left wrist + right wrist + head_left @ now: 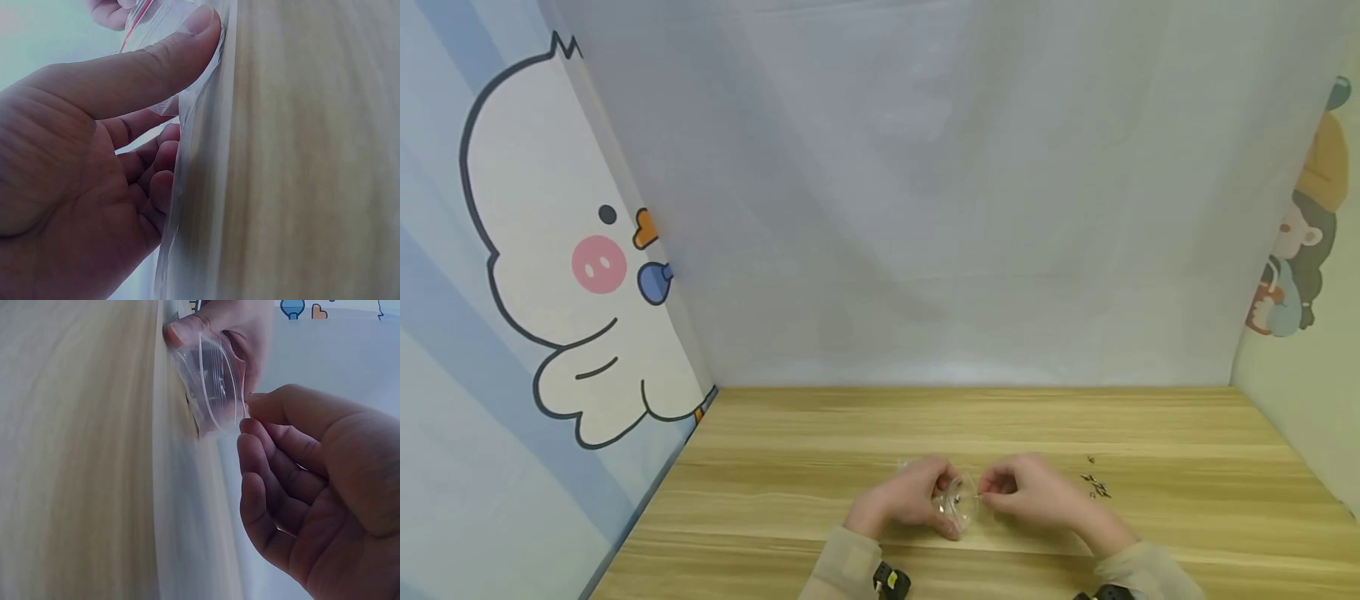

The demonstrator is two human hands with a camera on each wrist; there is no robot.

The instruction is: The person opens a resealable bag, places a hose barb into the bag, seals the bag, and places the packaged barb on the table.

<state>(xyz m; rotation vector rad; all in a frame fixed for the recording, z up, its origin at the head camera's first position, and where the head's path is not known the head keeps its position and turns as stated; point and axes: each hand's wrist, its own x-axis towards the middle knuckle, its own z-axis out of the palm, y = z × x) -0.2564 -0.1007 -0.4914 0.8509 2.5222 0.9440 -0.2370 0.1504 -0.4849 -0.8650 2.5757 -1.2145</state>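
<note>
A small clear zip-lock bag [967,498] stands open just above the wooden table, between my two hands. My left hand [913,496] holds it from the left, thumb on the near side and fingers on the far side. In the left wrist view, the thumb presses on the clear plastic [169,28], near a red seal line. My right hand [1033,493] pinches the bag's right edge between thumb and index finger; the other fingers are loosely curled in the right wrist view. A few tiny dark pieces show inside the bag.
Several small metal screw-like pieces [1099,486] lie scattered on the wooden table [775,450], right of my right hand. Another clear plastic bit [902,463] shows behind my left hand. A pale curtain [955,208] closes off the back; cartoon-printed walls stand at both sides.
</note>
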